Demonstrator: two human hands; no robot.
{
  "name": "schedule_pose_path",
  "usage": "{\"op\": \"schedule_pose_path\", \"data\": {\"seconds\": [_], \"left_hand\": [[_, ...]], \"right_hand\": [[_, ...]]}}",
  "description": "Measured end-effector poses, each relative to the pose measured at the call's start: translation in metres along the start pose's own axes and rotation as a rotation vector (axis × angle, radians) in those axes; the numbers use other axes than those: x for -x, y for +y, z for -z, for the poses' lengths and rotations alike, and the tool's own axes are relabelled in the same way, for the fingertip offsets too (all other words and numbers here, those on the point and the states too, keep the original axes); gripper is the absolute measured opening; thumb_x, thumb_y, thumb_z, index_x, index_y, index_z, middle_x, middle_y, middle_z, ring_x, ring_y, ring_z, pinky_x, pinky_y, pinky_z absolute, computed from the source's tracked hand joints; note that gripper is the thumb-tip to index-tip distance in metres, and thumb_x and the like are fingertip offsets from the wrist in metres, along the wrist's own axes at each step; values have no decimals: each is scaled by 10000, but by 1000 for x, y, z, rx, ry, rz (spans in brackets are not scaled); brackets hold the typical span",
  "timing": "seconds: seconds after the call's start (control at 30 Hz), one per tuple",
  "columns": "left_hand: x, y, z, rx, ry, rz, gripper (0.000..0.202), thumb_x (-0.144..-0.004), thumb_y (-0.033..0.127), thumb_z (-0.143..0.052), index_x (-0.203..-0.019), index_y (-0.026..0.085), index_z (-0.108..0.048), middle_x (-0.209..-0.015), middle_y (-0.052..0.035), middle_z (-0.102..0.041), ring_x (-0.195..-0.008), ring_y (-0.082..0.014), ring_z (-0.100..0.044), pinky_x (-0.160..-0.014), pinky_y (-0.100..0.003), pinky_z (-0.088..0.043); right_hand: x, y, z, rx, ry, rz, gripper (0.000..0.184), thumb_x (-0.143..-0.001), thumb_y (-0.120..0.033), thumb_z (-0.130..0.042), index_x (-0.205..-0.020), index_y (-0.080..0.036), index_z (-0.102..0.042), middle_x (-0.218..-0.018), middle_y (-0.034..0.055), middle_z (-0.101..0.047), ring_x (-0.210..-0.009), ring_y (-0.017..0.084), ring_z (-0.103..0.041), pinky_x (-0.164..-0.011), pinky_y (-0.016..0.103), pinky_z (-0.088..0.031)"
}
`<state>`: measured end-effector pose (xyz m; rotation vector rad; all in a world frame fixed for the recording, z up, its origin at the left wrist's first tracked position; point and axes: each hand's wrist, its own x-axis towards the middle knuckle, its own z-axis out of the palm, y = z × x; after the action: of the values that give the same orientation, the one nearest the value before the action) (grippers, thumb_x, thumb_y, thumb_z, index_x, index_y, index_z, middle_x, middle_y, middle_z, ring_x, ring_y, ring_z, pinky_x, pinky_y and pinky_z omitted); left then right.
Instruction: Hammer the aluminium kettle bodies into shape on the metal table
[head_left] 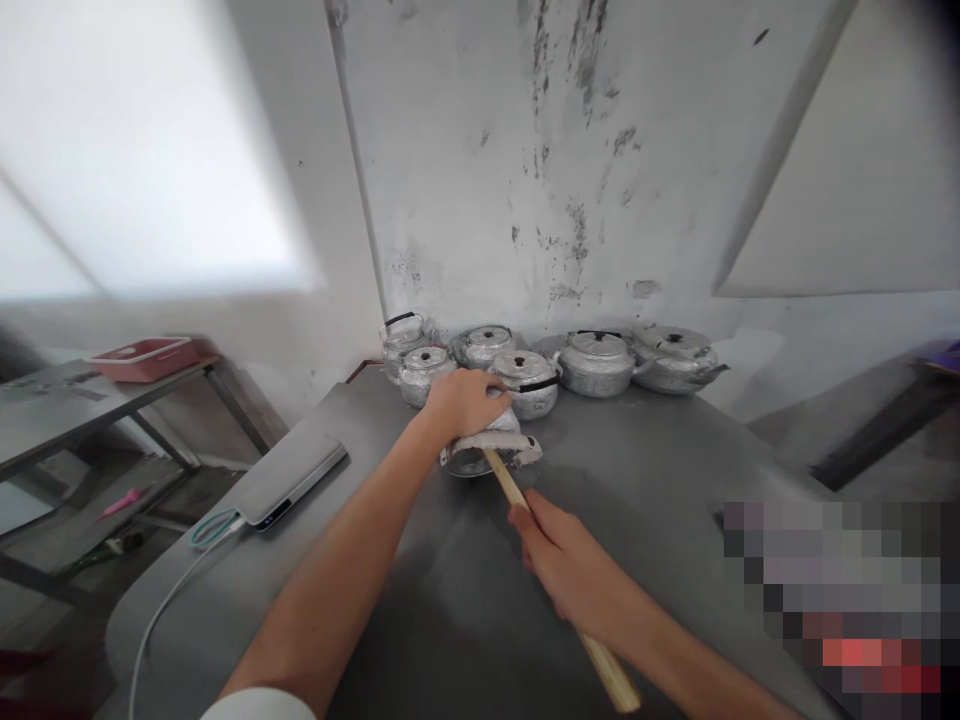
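My left hand (466, 402) curls over a small silvery metal pot (501, 418) in the middle of the table and grips it from above. The pot lies tilted, its opening facing me, and part of its body is hidden under the hand. A pale curved piece (526, 450) with a dark spot shows at its rim; I cannot make out whether it belongs to the pot. My right hand (551, 545) is closed around a pale wooden stick (510, 483). The stick's far end meets the pot's opening, and its near end points down toward me. Whatever is at the far tip is hidden.
Several lidded metal kettles (598, 365) stand along the table's back edge by the stained wall (465, 180). A power bank (296, 480) with a white cable (161, 615) lies at left. Beyond it, a side table (45, 410) carries a pink tray (146, 360). A blurred patch covers the lower right.
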<state>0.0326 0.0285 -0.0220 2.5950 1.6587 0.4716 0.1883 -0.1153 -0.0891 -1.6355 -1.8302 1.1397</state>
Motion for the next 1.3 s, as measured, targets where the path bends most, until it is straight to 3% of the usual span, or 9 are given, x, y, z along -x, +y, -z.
{"op": "schedule_pose_path", "data": {"seconds": [0.23,0.43,0.57,0.87,1.3], "left_hand": [[1,1,1,-6,1,7,429,-946,523,-458,-1200,337,-748,-1198,-24,-751,-1101,-304,-669,-938,-399,-513],[1,1,-1,-22,18,6,430,-944,522,-461,-1200,337,-752,-1185,-29,-755,-1095,-314,-673,-929,-414,-519],[1,2,-1,-22,25,7,425,-940,520,-475,-1198,332,-756,-1190,-29,-756,-1099,-309,-673,-932,-403,-519],[1,2,-1,-35,21,1,415,-947,517,-480,-1203,340,-753,-1192,-28,-756,-1103,-308,-675,-942,-402,-520],[2,6,0,-40,22,-1,427,-940,519,-484,-1210,327,-753,-1177,-36,-761,-1090,-316,-680,-939,-412,-523]], "right_hand": [[2,-2,2,-2,34,3,323,-1068,-313,-308,-786,-219,-433,-641,-47,-466,-497,79,-430,-463,221,-255],[-3,4,1,-20,-30,-47,295,-1045,-299,-356,-785,-210,-462,-644,-41,-456,-515,89,-451,-439,211,-254],[-3,5,0,-98,-4,-23,300,-1061,-347,-299,-832,-223,-447,-662,-48,-446,-488,90,-427,-419,211,-271],[-1,-1,6,2,7,-33,302,-1049,-305,-348,-783,-214,-461,-633,-37,-468,-516,101,-452,-488,239,-287],[-1,1,1,-38,27,16,299,-1056,-303,-349,-794,-211,-462,-640,-47,-466,-528,97,-449,-503,239,-288]]}}
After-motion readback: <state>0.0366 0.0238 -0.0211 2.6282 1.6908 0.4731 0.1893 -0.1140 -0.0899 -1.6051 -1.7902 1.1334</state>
